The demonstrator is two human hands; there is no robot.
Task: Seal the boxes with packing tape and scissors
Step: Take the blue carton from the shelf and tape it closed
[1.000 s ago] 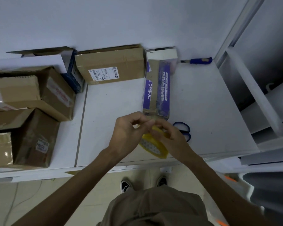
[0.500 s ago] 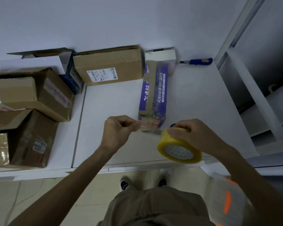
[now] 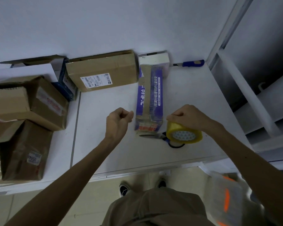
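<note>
1. The right hand [image 3: 189, 115] grips the tape roll [image 3: 184, 135] from above, fingers curled over its glossy yellow rim. The roll's honeycomb-patterned core faces the camera, over the white table's [image 3: 104, 144] near right part.
2. The left hand [image 3: 119, 119] is fisted, thumb against forefinger; what it pinches cannot be told.
3. Metal-bladed scissors [image 3: 153, 135] lie flat, handles under the roll.
4. The long purple box [image 3: 155, 98], printed card with a brown strip lengthwise, lies between the hands.
5. A flat brown cardboard box [image 3: 103, 70] rests against the wall.

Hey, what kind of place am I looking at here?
Probably a parcel packing or mailroom bench: cardboard cartons with shipping labels crowd the left of the white table, the right hand grips a roll of packing tape, and scissors lie beside a purple box.
</note>
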